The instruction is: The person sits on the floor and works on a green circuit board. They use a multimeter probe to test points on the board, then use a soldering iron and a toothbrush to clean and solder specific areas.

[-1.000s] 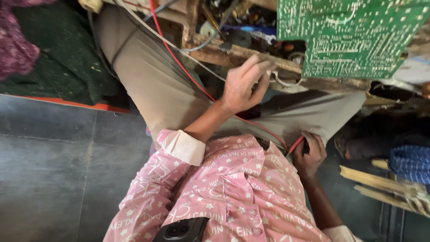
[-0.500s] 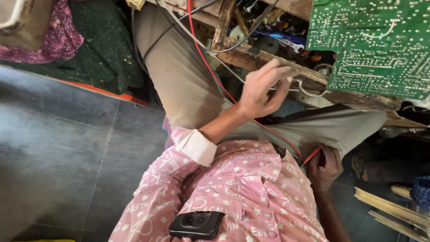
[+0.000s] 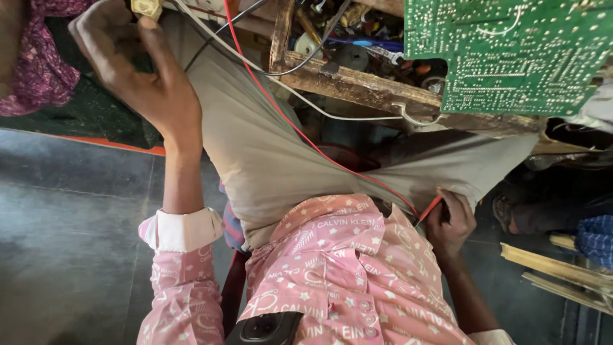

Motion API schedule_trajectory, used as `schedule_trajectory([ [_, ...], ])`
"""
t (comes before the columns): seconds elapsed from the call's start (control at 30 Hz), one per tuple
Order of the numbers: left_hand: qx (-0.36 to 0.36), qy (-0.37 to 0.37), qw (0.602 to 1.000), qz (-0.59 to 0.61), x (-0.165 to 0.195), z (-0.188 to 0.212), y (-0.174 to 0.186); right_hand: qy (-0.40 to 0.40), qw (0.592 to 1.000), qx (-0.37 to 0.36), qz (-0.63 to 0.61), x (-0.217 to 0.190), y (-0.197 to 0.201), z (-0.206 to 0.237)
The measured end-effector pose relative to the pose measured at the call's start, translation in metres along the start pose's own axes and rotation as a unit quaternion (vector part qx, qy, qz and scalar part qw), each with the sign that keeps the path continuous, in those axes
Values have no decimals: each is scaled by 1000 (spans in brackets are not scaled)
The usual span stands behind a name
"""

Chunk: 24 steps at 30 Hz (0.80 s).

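**Left hand on cream part at top left, right hand clenched on red probe at lap**

The left hand [image 3: 137, 76] was raised in the upper left of the frame, fingertips pinched on a small cream-yellow part [image 3: 147, 7] at the very top edge. Most of that part was cut off by the frame, so I cannot tell what kind of thing it was. The right hand [image 3: 450, 223] sat at lower right, against the thigh, fist closed around a red probe [image 3: 429, 209] whose tip poked out to the left of the fingers.

A red wire [image 3: 281, 115] ran from the probe up and left across the grey trousers [image 3: 281, 160] to the top edge. White and black cables [image 3: 255, 64] crossed the same leg, just beside the left hand.

A worn wooden tray [image 3: 357, 86] with loose small parts sat at top centre. A green circuit board [image 3: 504, 51] lay over its right end, solder side showing. The pink patterned shirt [image 3: 345, 275] filled the bottom centre, with a black device [image 3: 265, 329] clipped on the chest.

A purple cloth [image 3: 38, 83] and a dark green mat [image 3: 96, 121] were at far left, on the grey floor [image 3: 70, 243]. Pale wooden strips [image 3: 555, 268] and a blue checked cloth [image 3: 597, 239] lay at the right edge.
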<state>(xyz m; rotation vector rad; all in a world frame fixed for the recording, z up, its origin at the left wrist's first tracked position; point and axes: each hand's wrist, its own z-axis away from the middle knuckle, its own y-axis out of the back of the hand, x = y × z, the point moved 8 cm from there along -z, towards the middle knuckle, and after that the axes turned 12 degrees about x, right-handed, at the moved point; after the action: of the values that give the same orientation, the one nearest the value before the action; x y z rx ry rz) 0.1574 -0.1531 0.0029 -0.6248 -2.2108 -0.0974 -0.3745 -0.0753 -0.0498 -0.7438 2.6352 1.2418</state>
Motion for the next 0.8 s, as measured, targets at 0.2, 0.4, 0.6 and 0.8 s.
schedule_trajectory([
  [0.2, -14, 53, 998, 30, -24, -2, -6, 2, 1000, -3, -10, -2, -3, -8],
  [0.4, -35, 123, 989, 75, -35, -8, -15, 7, 1000, 0, -7, -2, -2, -4],
  [0.6, -43, 197, 976, 79, -44, -9, -16, -16, 1000, -7, -2, 3, -1, -8],
  [0.8, -25, 301, 941, 152, -52, -2, -17, -11, 1000, -12, -1, 1, 2, -16],
])
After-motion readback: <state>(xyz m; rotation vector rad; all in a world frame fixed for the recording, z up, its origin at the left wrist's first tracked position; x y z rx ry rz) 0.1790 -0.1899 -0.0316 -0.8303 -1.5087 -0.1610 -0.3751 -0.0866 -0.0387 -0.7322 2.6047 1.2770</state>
